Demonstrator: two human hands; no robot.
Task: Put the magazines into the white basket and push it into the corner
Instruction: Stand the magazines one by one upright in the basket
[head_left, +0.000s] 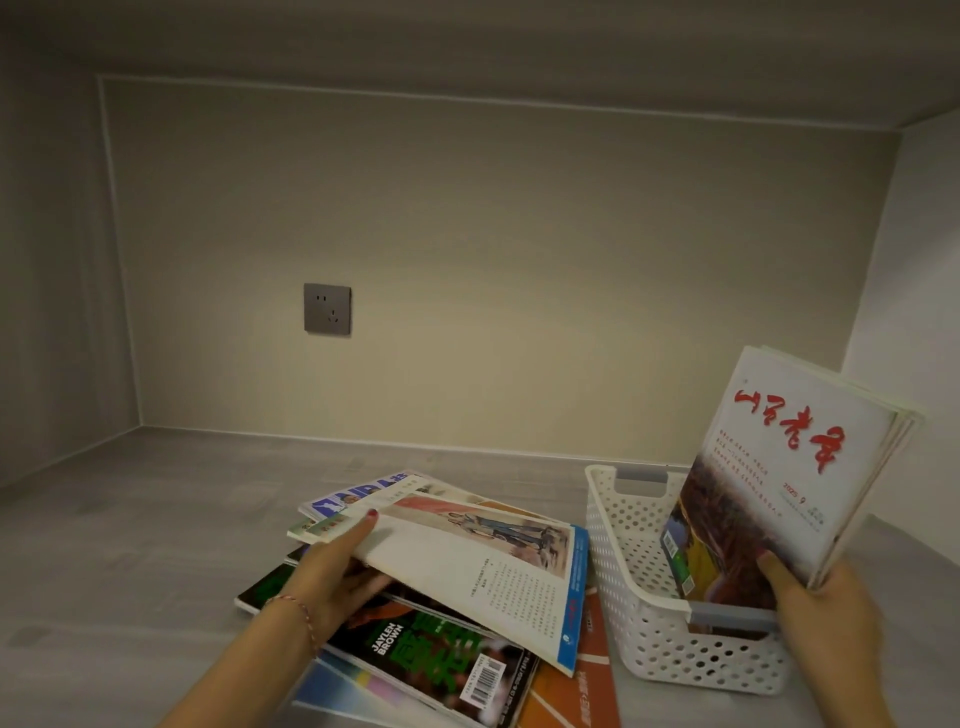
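Nearest you: your forearms come in from the bottom edge, with the pile of magazines (447, 597) low in the middle, spread flat on the grey tabletop (130, 545).
Left hand: your left hand (332, 577) grips the top magazine (467, 561) of the pile at its left edge, thumb on the cover and fingers curled beneath, so that edge stands tilted up off the rest.
Right hand: your right hand (815, 608) holds a small bunch of magazines with a red-lettered cover (774, 493) by the bottom corner, thumb across the front; the grip is closed on them.
Basket: the white basket (623, 587) sits just right of the pile, its long axis running away from you toward the back wall.
Key relation: the bunch stands upright, leaning right, its lower end already inside the basket, cover facing left along the basket's length.
Nearer hand: your right hand is at the basket's near end; your left is a reach across the pile away.
Judgement: lowering the bunch looks like the step in hand, and the top magazine must travel right to follow it.
Corner: the likely target is the back right corner, beyond the basket's far end.
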